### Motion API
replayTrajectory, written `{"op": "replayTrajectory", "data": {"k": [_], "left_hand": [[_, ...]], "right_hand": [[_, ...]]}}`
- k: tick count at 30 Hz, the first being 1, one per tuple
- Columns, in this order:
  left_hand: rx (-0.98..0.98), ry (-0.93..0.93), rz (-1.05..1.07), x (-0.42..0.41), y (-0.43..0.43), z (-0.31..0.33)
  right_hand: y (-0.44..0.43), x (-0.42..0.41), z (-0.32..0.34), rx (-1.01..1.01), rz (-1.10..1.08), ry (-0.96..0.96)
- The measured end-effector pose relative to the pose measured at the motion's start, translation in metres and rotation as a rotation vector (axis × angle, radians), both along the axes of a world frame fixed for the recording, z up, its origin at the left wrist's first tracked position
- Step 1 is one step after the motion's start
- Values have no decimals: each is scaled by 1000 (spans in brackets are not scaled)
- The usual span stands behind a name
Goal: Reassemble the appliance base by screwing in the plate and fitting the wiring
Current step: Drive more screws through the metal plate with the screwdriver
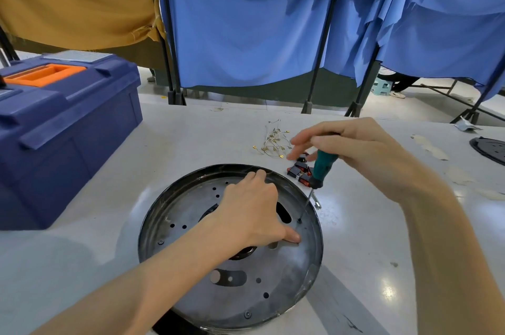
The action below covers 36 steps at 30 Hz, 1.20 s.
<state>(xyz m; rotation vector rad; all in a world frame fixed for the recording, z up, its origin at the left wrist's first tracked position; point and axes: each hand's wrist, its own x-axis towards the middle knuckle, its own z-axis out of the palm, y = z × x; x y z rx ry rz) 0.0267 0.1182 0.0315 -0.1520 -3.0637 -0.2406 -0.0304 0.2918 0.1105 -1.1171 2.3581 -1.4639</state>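
The base [144, 228] lies flat on the table [109, 252], near its front edge, with the grey plate [287, 274] seated inside its dark rim. The left hand [251, 211] lies palm down on the plate, fingers straight and slightly spread: the fingertips reach the rim at 12 o'clock and the thumb [292, 237] points to 3 o'clock, pressing on the metal. The right hand [355, 148] hovers at 1 o'clock, curled round the top of the green screwdriver [323, 165]. Two of its fingers stick out past the handle, blurred, so how tightly they close I cannot tell. The shaft slants down, its tip on a screw [299, 221] at 2 o'clock on the plate. More screws sit at 9 and 6 o'clock. Beyond the base, at 1 o'clock, lie black and red switches [299, 170], and farther back loose wires [273, 143] with gold terminals. A blue toolbox [65, 127] stands at 10 o'clock.
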Motion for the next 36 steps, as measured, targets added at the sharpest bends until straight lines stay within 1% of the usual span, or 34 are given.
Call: {"op": "replayTrajectory", "data": {"k": [2,5,6,7,9,10,11,13,15,17,19,21,22,24,26,28,30,32,34,36], "left_hand": [[17,-5,15,-1,-1,2],[66,-27,-9,-7,-8,7],[132,-26,-29,-10,-11,10],[261,-20,-47,-11,-14,13],[632,-13,-102,-10,-15,22],[809,-13,-146,-10,-13,25],[942,-6,-189,-10,-10,28],[1085,51,-233,-12,1,32],[1110,143,-228,-14,10,34],[1098,164,-252,-18,12,33],[1155,89,-294,-20,6,31],[1264,-41,-314,-20,-1,32],[1288,-99,-323,-19,-3,32],[1277,-173,-351,-20,-5,33],[1262,-205,-386,-21,-5,34],[1280,-194,-388,-20,-1,33],[1305,-106,-335,-19,4,30],[1338,-32,-293,-19,6,28],[1354,-67,-294,-21,6,29],[1374,-127,-311,-23,3,30]], "right_hand": [[1,3,3,77,-66,70],[-9,7,1,58,-199,227],[-13,8,-1,52,-225,275],[-17,9,-2,48,-248,320],[-23,10,-4,78,-312,440],[-26,9,-5,126,-360,516],[-27,7,-6,193,-410,576],[-30,9,-6,310,-486,608],[-32,11,-8,379,-522,590],[-31,13,-7,425,-536,566],[-22,11,-3,392,-521,542],[-11,10,3,281,-485,555],[-8,11,5,232,-442,539],[-10,12,6,150,-305,454],[-16,13,3,132,-239,435],[-19,12,2,109,-285,441],[-22,11,2,92,-378,465],[-30,12,-3,123,-493,537],[-36,12,-6,179,-586,595],[-32,13,-4,226,-605,588]]}}
